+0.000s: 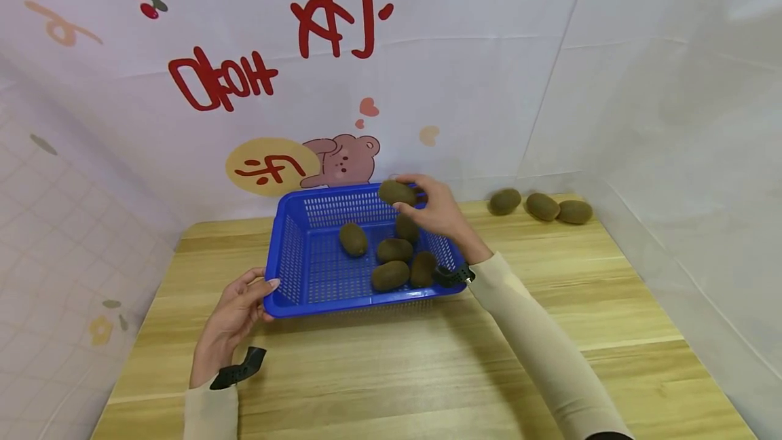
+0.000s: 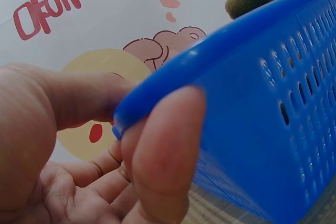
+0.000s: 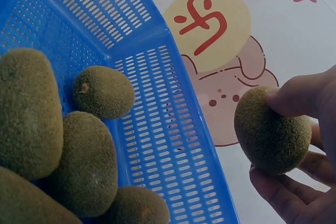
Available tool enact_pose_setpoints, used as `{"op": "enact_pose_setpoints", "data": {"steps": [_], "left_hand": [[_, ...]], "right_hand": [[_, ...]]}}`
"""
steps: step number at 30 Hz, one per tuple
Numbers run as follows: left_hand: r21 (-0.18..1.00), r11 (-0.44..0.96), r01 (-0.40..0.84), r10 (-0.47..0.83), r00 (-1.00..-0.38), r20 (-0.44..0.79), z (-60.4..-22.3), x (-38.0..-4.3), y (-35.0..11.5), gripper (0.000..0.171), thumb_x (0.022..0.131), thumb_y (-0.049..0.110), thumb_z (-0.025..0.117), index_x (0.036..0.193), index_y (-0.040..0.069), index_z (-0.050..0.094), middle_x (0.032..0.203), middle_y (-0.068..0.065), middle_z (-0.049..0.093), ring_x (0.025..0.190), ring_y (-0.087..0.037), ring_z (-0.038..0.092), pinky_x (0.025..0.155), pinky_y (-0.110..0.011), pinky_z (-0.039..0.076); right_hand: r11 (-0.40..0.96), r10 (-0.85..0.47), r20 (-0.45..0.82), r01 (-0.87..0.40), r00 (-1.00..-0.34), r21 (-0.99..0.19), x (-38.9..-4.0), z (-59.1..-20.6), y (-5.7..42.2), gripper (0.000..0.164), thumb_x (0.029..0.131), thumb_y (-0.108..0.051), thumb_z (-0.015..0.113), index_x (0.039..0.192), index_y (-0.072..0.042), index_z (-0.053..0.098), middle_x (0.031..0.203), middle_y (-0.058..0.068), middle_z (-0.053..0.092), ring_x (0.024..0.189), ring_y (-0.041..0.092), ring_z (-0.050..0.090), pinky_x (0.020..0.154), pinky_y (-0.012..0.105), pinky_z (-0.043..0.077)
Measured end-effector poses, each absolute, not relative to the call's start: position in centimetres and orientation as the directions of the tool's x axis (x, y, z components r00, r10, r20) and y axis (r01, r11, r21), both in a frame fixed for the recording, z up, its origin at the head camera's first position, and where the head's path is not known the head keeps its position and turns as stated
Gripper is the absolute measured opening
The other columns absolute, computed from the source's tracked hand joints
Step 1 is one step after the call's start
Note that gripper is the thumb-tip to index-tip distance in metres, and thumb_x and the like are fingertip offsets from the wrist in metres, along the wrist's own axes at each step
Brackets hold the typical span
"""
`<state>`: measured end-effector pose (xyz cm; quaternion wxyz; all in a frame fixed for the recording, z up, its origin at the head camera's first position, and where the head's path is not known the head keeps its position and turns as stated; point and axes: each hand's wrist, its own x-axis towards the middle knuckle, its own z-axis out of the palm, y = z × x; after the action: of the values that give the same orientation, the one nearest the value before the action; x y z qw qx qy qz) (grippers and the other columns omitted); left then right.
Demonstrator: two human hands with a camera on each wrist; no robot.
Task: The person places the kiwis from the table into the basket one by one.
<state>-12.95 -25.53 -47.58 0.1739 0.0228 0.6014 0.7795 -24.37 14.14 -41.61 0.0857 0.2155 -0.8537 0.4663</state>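
Right hand: The person's right hand (image 1: pixel 436 206) holds a kiwi (image 1: pixel 396 193) between thumb and fingers, the grip narrowed to the fruit's girth.
Kiwi in hand: Held at the far rim of the blue basket (image 1: pixel 287 314), toward the right; in the right wrist view it shows just beside that rim, on the outer side. Whether it touches the plastic cannot be told.
Left hand: The left hand (image 1: pixel 237 305) pinches the basket's left rim near the front corner, thumb and fingers closed on the edge.
In the basket: Five kiwis (image 1: pixel 394 250) lie on the perforated floor, four bunched at the right and one nearer the middle, a little apart.
On the table: Three kiwis (image 1: pixel 542 206) sit in a loose row on the wooden table (image 1: pixel 366 372), well to the right of the basket near the back edge; the two on the right lie close together.
Sleeves: Pale sleeves (image 1: pixel 537 331) reach to both wrists, each wrist ringed by a black band (image 1: pixel 238 369).
Backdrop: A white sheet (image 1: pixel 476 12) hangs behind, printed with red characters (image 1: pixel 336 12), a pink bear (image 1: pixel 348 161), hearts (image 1: pixel 368 107) and cherries (image 1: pixel 146 0).
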Motion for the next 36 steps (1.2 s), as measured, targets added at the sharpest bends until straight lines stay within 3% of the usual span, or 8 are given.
{"op": "enact_pose_setpoints", "data": {"steps": [10, 18, 24, 36], "left_hand": [[0.946, -0.215, -0.242, 0.297, -0.939, -0.172, -47.4, -12.9, -25.4, 0.018, 0.105, 0.005, 0.055, 0.122, 0.005, 0.047, 0.098, 0.001, 0.078, 0.07, -0.011, 0.076, 0.054, -0.021, 0.06], [0.939, -0.233, -0.251, 0.299, -0.938, -0.177, -47.2, -12.9, -25.4, 0.017, 0.105, 0.005, 0.055, 0.121, 0.004, 0.047, 0.099, 0.0, 0.078, 0.072, -0.012, 0.076, 0.054, -0.021, 0.06], [0.941, -0.224, -0.253, 0.304, -0.936, -0.179, -47.2, -12.8, -25.4, 0.019, 0.106, 0.006, 0.054, 0.122, 0.003, 0.045, 0.099, 0.001, 0.079, 0.074, -0.013, 0.077, 0.055, -0.022, 0.061], [0.942, -0.216, -0.259, 0.297, -0.936, -0.189, -47.2, -12.8, -25.4, 0.021, 0.106, 0.006, 0.054, 0.123, 0.002, 0.044, 0.099, 0.001, 0.079, 0.073, -0.012, 0.076, 0.054, -0.021, 0.06]], "right_hand": [[0.483, -0.305, 0.238, -0.365, -0.922, -0.796, -24.0, -41.7, 14.2, 0.055, 0.09, -0.021, 0.08, 0.139, -0.007, 0.06, 0.143, 0.011, 0.062, 0.127, 0.033, 0.063, 0.108, 0.042, 0.055], [0.511, -0.339, 0.257, -0.406, -0.905, -0.758, -23.4, -41.3, 15.1, 0.061, 0.089, -0.024, 0.082, 0.142, -0.007, 0.057, 0.149, 0.01, 0.057, 0.134, 0.037, 0.056, 0.112, 0.05, 0.05], [0.562, -0.335, 0.274, -0.425, -0.901, -0.71, -22.9, -41.4, 16.0, 0.071, 0.087, -0.029, 0.083, 0.148, -0.009, 0.052, 0.156, 0.008, 0.05, 0.143, 0.03, 0.048, 0.114, 0.048, 0.048], [0.643, -0.278, 0.293, -0.404, -0.915, -0.651, -22.7, -41.9, 18.9, 0.089, 0.083, -0.041, 0.085, 0.157, -0.02, 0.039, 0.168, 0.009, 0.032, 0.156, 0.036, 0.027, 0.125, 0.063, 0.027]]}}
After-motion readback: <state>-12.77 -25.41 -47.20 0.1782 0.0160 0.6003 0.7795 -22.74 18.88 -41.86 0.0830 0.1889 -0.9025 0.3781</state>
